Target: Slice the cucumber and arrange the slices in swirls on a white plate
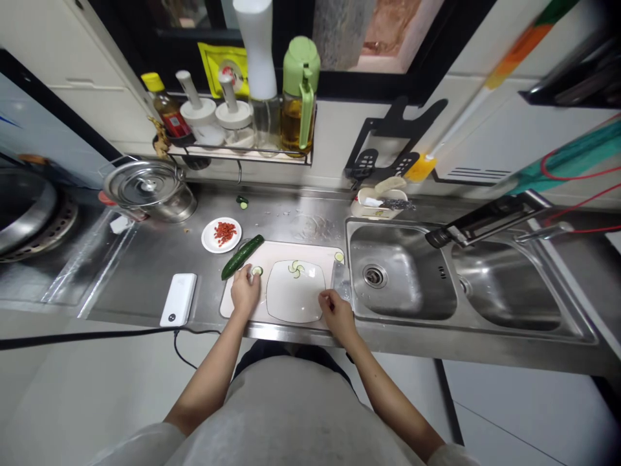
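Observation:
A white squarish plate lies on the pale cutting board, with several thin curved cucumber slices fanned out near its far side. To its left, my left hand rests over the board, thumb and forefinger apart, right beside some cut cucumber rounds. A dark green cucumber lies slantwise just beyond that hand. My right hand is at the plate's right rim with its fingers curled together; what they hold, if anything, is hidden. Beyond it are a broad knife blade and a cucumber round.
A small plate of chopped red pieces and a white power bank are on the left. Farther back stands a lidded steel pot. A double sink adjoins the board's right; a bottle rack hangs above the counter.

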`<state>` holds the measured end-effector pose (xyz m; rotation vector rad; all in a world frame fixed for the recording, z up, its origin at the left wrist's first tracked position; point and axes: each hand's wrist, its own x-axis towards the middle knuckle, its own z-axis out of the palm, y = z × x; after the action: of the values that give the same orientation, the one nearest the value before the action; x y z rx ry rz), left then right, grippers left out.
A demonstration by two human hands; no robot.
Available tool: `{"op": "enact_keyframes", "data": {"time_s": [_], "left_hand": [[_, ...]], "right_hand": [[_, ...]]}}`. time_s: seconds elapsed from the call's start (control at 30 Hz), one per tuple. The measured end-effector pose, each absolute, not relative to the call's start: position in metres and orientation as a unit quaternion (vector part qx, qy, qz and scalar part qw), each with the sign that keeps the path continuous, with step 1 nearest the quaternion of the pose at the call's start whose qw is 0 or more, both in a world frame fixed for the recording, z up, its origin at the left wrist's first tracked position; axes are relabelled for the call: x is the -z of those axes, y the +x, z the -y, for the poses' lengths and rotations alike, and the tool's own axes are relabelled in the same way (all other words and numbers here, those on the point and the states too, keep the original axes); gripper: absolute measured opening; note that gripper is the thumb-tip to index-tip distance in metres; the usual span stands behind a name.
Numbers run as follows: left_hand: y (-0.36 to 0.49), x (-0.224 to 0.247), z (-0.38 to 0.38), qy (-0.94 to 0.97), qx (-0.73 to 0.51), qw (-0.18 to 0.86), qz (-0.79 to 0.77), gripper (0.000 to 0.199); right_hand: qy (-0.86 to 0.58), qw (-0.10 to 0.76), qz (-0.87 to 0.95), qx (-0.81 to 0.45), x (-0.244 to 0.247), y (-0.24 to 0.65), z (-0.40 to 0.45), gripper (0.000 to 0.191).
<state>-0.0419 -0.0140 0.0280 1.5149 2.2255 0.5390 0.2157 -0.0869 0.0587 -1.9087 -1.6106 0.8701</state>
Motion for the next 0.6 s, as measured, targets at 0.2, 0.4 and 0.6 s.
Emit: {"op": "enact_keyframes", "data": {"time_s": [0.2, 0.4, 0.6], "left_hand": [[-0.046, -0.025, 0.01, 0.565, -0.183, 0.177, -0.785, 0.03], [-0.043, -0.034, 0.01, 0.56, -0.195, 0.173, -0.786, 0.019], [-0.041, -0.043, 0.009, 0.52, -0.245, 0.236, -0.784, 0.01]], "right_hand": [[-0.693, 0.263, 0.589, -0.323, -0.063, 0.215, 0.089, 0.031], [-0.696, 0.258, 0.589, -0.319, -0.067, 0.214, 0.091, 0.032], [-0.689, 0.267, 0.595, -0.316, -0.07, 0.21, 0.09, 0.031]]}}
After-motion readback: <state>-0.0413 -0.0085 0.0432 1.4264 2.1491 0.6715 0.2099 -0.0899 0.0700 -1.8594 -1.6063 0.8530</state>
